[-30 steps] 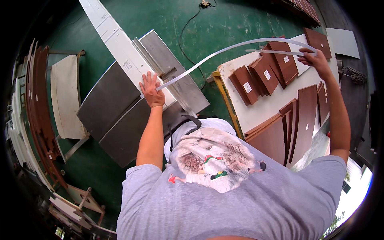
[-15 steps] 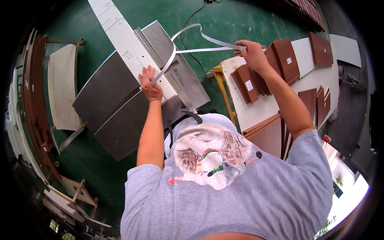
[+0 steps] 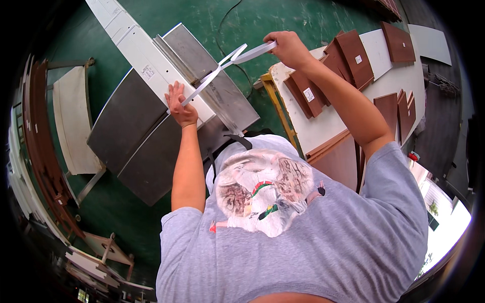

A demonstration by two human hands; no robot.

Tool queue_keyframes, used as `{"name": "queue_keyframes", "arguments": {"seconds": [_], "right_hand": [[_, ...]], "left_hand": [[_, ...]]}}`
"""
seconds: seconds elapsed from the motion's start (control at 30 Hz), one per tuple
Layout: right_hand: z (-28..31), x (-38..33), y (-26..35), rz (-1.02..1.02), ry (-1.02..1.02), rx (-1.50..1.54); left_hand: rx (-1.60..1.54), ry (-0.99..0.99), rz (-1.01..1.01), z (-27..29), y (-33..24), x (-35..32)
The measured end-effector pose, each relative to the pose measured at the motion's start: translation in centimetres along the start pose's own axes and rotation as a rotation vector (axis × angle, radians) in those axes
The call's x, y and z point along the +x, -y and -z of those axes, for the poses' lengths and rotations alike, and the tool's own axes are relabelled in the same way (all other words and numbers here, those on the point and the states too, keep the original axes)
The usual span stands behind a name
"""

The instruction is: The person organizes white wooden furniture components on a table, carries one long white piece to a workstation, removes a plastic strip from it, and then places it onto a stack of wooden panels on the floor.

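Note:
My left hand (image 3: 181,105) lies with its fingers spread on the near end of a stack of long white boards (image 3: 151,56). A white strap (image 3: 256,51) runs out from beside that hand's thumb, crosses over itself and reaches my right hand (image 3: 289,49). Raised off to the right, my right hand is closed on the far part of the strap. The boards rest on a grey metal machine table (image 3: 134,118), alongside a metal rail. Where the strap passes under or around the boards is hidden.
On the right, a pale worktable (image 3: 323,134) with a yellow frame (image 3: 278,103) carries several red-brown panels (image 3: 354,59). At left stand a cream curved panel (image 3: 76,121) and long brown boards (image 3: 40,136). A dark cable (image 3: 222,30) crosses the green floor (image 3: 283,17).
My right hand has moved left and a little up, and the strap's wide loop has narrowed and twisted. My left hand stays flat on the white boards.

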State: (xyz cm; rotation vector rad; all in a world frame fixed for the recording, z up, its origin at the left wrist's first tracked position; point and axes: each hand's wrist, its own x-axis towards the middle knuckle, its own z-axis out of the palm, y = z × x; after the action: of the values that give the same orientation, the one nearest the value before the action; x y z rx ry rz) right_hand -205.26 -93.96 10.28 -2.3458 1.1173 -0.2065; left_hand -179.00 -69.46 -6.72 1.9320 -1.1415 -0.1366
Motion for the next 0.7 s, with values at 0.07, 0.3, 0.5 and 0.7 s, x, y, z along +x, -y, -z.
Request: {"name": "queue_keyframes", "arguments": {"seconds": [0.07, 0.3, 0.5, 0.7], "right_hand": [[-2.2, 0.6, 0.5, -0.055, 0.062, 0.111], [-10.5, 1.8, -2.1, -0.307, 0.176, 0.672], [-14.1, 1.6, -5.1, -0.599, -0.109, 0.902], [-18.4, 2.7, -6.4, -0.780, -0.193, 1.053]], "left_hand": [[0.008, 0.000, -0.006, 0.0, 0.1, -0.1], [0.071, 0.013, -0.019, -0.2, -0.6, 0.0], [0.190, 0.041, 0.004, 0.3, -0.6, 0.0], [0.188, 0.049, 0.013, 0.3, -1.1, 0.1]]}}
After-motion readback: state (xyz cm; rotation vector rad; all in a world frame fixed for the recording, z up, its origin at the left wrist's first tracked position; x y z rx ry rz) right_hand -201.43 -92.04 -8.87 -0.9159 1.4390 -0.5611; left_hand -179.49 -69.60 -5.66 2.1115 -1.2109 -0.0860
